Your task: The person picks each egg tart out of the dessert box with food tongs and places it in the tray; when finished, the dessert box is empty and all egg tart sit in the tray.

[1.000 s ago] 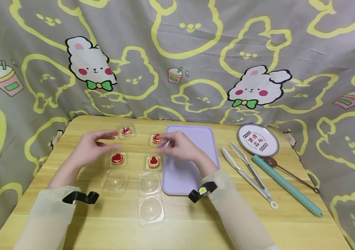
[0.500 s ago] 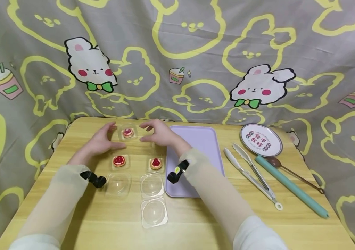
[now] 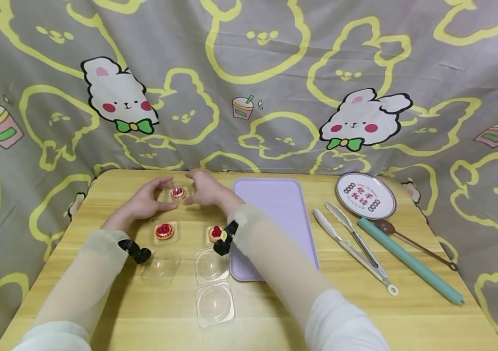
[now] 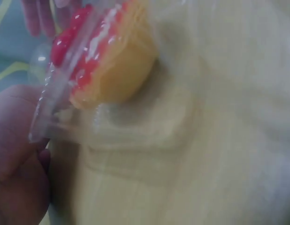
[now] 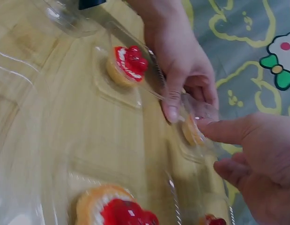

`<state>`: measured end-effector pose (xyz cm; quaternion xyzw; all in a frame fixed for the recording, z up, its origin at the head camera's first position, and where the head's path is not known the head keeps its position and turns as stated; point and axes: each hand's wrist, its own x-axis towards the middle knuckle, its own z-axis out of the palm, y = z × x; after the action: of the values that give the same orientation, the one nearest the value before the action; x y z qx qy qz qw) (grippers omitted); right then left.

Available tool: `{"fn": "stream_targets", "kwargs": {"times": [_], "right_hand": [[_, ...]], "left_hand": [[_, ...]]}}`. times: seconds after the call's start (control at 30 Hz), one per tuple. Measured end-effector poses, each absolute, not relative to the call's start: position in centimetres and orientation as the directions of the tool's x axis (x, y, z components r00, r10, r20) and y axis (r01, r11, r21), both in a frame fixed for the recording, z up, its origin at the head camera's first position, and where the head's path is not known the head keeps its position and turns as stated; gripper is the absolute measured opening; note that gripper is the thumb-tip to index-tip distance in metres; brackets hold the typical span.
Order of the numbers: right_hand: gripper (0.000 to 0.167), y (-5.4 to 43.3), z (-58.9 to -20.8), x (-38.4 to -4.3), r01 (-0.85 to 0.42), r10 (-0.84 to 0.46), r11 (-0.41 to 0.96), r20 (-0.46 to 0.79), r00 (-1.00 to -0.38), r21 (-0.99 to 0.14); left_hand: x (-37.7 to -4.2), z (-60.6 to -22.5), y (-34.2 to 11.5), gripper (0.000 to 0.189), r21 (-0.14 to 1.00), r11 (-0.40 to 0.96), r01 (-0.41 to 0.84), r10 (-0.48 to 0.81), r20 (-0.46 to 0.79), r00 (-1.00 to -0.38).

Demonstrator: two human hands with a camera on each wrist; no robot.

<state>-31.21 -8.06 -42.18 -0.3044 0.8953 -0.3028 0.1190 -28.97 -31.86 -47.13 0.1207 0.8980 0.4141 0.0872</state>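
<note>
A small red-topped tart sits in a clear plastic box (image 3: 178, 194) at the back left of the table. My left hand (image 3: 148, 200) holds the box's left side, its thumb along the near edge. From the right, my right hand (image 3: 207, 189) grips the same box, with its thumb (image 5: 222, 129) against the clear plastic in the right wrist view. Another tart (image 3: 164, 231) stands in a clear base nearer me, and appears large in the left wrist view. The front right tart (image 3: 215, 234) is partly covered by the wrist strap. My right hand hides the back right tart in the head view.
Three clear domed plastic pieces, among them one lid-like square (image 3: 215, 303), lie in front of the tarts. A purple tray (image 3: 271, 195) is under my right forearm. Further right are tongs (image 3: 354, 248), a round plate (image 3: 365, 196), a teal rod (image 3: 411, 261) and a brown ladle (image 3: 415, 243).
Both hands have come together at the back left box. The right hand moved left from beside the back right tart, and now each hand takes hold of one side.
</note>
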Motion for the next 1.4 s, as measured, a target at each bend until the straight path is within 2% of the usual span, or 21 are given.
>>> {"fn": "stream_targets", "kwargs": {"times": [0.17, 0.43, 0.8, 1.03, 1.4], "right_hand": [[0.089, -9.3, -43.1, -31.2, -0.421, -0.573, 0.692, -0.092, -0.814, -0.586], [0.091, -10.1, -43.9, -31.5, -0.340, -0.520, 0.693, -0.113, -0.847, -0.635], [0.082, -10.2, -44.0, -31.4, -0.353, -0.511, 0.705, -0.097, -0.854, -0.615], [0.085, -10.0, -44.1, -31.0, -0.359, -0.513, 0.705, -0.089, -0.854, -0.611], [0.088, -9.6, -43.9, -30.8, -0.436, -0.536, 0.686, 0.000, -0.844, -0.583]], "left_hand": [[-29.1, -47.4, -31.8, 0.085, 0.794, 0.594, 0.126, 0.302, -0.075, -0.950], [-29.2, -47.4, -31.9, 0.082, 0.827, 0.553, 0.101, 0.316, -0.097, -0.944], [-28.9, -47.1, -31.9, 0.074, 0.834, 0.548, 0.062, 0.327, -0.145, -0.934], [-28.9, -47.3, -31.9, 0.071, 0.831, 0.552, 0.070, 0.328, -0.139, -0.934], [-29.0, -47.1, -31.6, 0.065, 0.834, 0.545, 0.093, 0.337, -0.115, -0.934]]}}
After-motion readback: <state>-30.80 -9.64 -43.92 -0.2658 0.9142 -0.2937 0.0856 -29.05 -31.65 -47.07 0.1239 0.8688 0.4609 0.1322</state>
